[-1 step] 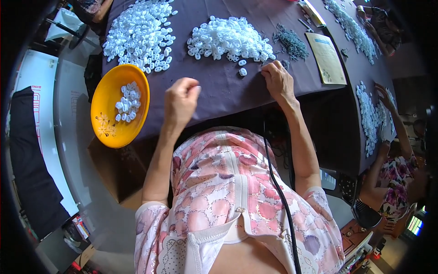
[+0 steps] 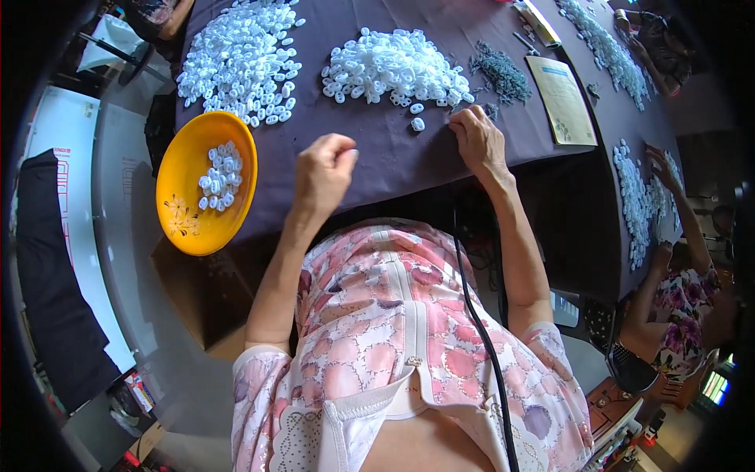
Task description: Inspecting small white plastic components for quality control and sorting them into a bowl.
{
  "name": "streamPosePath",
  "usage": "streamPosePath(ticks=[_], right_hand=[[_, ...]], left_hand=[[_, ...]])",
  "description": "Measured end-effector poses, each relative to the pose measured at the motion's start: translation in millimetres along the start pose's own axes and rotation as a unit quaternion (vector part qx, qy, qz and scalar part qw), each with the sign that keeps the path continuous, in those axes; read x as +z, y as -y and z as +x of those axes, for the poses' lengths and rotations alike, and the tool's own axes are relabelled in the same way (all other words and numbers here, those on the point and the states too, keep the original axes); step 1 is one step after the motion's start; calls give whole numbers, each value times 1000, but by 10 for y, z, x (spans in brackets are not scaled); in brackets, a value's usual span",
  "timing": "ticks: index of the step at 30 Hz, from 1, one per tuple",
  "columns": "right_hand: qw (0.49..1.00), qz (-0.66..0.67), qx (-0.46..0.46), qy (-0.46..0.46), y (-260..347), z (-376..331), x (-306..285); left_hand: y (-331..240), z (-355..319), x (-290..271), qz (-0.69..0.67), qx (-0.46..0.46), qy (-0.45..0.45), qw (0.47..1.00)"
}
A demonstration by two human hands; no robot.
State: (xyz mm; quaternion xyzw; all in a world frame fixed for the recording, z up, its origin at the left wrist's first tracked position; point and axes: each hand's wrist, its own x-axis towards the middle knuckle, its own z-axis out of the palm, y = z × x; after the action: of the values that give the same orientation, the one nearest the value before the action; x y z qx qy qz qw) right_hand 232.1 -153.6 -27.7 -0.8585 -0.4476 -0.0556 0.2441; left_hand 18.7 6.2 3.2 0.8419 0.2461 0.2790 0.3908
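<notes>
My left hand [image 2: 322,173] is closed above the near part of the table, right of the yellow bowl. Anything between its fingertips is hidden or too small to make out. Fingers bent in a pinch, my right hand [image 2: 480,140] rests at the table near the pile of small grey pieces [image 2: 503,75]; I cannot see what it holds. A heap of small white oval plastic parts with holes [image 2: 393,67] lies beyond both hands. One single white part [image 2: 418,124] sits apart, left of my right fingertips.
Another white heap [image 2: 236,59] spreads at the far left. The yellow bowl [image 2: 174,169] holds several white parts at the table's left edge. A tan envelope [image 2: 562,102] lies on the right. Other people work beside more white parts [image 2: 633,204]. A black cable [image 2: 480,330] crosses my front.
My left hand has moved a little to the right, toward my right hand, still closed. My right hand and the heaps look nearly the same.
</notes>
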Motion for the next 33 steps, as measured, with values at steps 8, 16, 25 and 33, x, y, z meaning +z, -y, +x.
streamPosePath(ticks=[8, 16, 25, 33], right_hand=[[974, 223, 25, -4, 51, -98, -50], [932, 336, 107, 78, 187, -145, -50], [935, 338, 95, 55, 195, -160, -30], [986, 122, 41, -108, -127, 10, -4]], left_hand=[[-177, 183, 666, -88, -3, 100, 991], [-232, 311, 980, -136, -23, 104, 985], [-206, 301, 1025, -65, 59, 57, 995], [-248, 243, 1026, -154, -73, 100, 980]])
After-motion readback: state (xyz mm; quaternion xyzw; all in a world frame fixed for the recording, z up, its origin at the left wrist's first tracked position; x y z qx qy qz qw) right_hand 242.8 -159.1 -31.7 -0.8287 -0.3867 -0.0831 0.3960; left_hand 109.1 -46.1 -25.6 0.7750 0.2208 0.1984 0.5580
